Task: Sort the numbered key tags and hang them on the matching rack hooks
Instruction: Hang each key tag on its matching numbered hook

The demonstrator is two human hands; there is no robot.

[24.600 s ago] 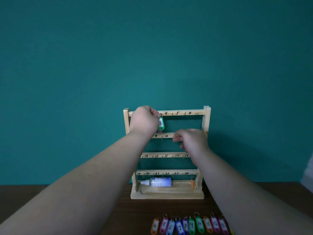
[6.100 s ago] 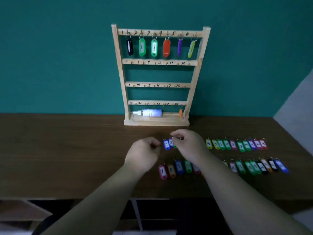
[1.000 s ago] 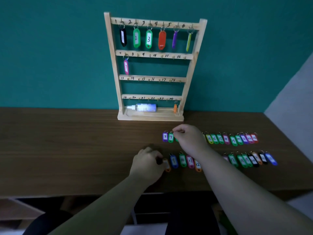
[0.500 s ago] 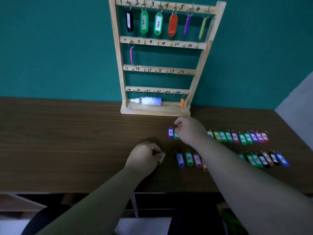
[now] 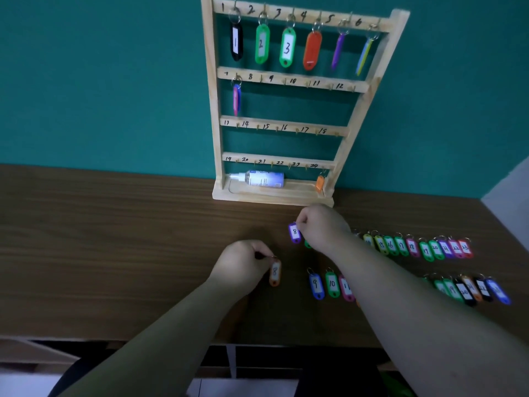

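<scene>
Pale wood rack (image 5: 213, 110) on a dark woodgrain tabletop (image 5: 114, 253); left hand (image 5: 243, 263) pinches an orange tag (image 5: 275, 273) marked 8 by its metal ring; right hand (image 5: 320, 227) pinches a purple tag (image 5: 294, 232), also 8, near the rack base; both tags are glossy plastic ovals.

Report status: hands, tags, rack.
Left hand pinches orange tag 8 by its ring. Right hand pinches purple tag 8. Rack hooks 1 to 7 filled; hook 8 bare, nothing in front.
</scene>
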